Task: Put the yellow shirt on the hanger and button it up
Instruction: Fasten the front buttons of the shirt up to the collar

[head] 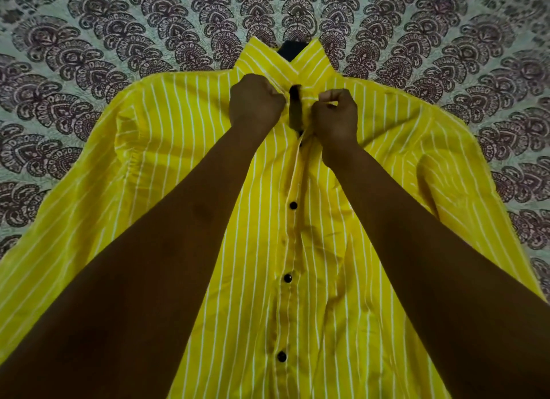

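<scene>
Left hand [256, 100] curled tight, pinching the left placket edge just below the collar. Right hand [336, 117] also curled, thumb and fingers nipping the right placket edge at about the same height. The hands sit close but apart, with a narrow gap between them; a dark strip [295, 109] shows in that gap where the front is still parted. Can't tell whether it's the hanger or something else.

Yellow shirt [178, 160] lies face up, flat on the patterned bedspread [89, 56], collar [297, 62] at the far end, hem running out of the bottom of the frame. Something dark [290, 48] peeks out at the neck opening; the hanger hook [297, 11] is faint on the cloth beyond the collar.

Below the hands the placket is closed: three black buttons in line, upper button [293, 205], middle button [287, 278], lower button [281, 356]. The top section near the collar is open.

Edges: shoulders spread wide, left sleeve fanned out to the frame's left edge, right sleeve folded along the right side. Bare bedspread on the far side and on both flanks of the collar. Forearms cross the lower shirt body and cover much of both front panels.
</scene>
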{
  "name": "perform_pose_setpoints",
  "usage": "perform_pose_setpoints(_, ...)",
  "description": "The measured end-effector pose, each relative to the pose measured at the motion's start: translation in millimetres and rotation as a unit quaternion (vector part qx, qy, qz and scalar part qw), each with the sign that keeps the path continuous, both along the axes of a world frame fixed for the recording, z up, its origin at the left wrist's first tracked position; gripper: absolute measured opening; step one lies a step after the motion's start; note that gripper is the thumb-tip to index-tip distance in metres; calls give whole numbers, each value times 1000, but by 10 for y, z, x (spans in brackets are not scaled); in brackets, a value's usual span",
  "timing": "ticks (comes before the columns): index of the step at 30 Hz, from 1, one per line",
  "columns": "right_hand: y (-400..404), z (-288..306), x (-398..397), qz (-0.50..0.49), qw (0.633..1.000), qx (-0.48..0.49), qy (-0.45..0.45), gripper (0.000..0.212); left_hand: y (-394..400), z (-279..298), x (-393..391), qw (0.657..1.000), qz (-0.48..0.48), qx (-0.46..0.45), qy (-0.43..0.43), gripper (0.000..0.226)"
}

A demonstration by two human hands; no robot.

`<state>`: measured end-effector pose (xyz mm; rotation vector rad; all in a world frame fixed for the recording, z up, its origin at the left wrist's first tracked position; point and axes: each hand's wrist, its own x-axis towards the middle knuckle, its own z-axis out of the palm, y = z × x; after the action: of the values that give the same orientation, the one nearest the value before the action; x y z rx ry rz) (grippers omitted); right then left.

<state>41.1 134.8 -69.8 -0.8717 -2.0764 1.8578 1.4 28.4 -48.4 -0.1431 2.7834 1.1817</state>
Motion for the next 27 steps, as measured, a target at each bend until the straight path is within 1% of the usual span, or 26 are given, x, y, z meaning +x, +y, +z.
perform_pose_setpoints(2,-6,33,-19,15,1000,-18,-15,11,59,27,59,997,18,69,-13,12)
perform_pose_setpoints(4,-8,57,-9,36,999,-21,-20,11,100,13,84,987,53,143,-44,11)
perform_pose_setpoints(5,0,46,0,49,998,-23,-15,12,123,8,102,982,64,163,-67,11)
perform_pose_setpoints(7,16,21,32,73,997,-15,1,22,161,2,154,969,87,205,-104,16)
perform_pose_setpoints(9,32,-5,63,92,995,-22,14,17,174,-30,211,949,120,260,-132,19)
perform_pose_setpoints(11,39,-6,90,105,994,-29,18,8,174,-75,255,936,132,295,-143,14)
perform_pose_setpoints(14,23,14,88,93,996,-2,0,11,158,-68,238,937,118,292,-150,15)
perform_pose_setpoints(17,16,57,47,59,998,17,-20,7,148,-62,156,947,73,258,-176,16)
perform_pose_setpoints(19,27,98,55,46,998,2,-32,7,137,-80,116,946,85,258,-179,13)
perform_pose_setpoints(21,30,112,91,54,998,-22,-32,14,137,-64,119,933,114,292,-177,3)
perform_pose_setpoints(22,31,101,110,63,997,-24,-31,13,143,-60,123,928,124,303,-179,7)
perform_pose_setpoints(24,36,63,169,76,997,1,-29,8,164,-72,134,932,127,294,-172,12)
perform_pose_setpoints(27,50,-29,236,69,997,17,-37,13,192,-76,158,941,124,277,-153,13)
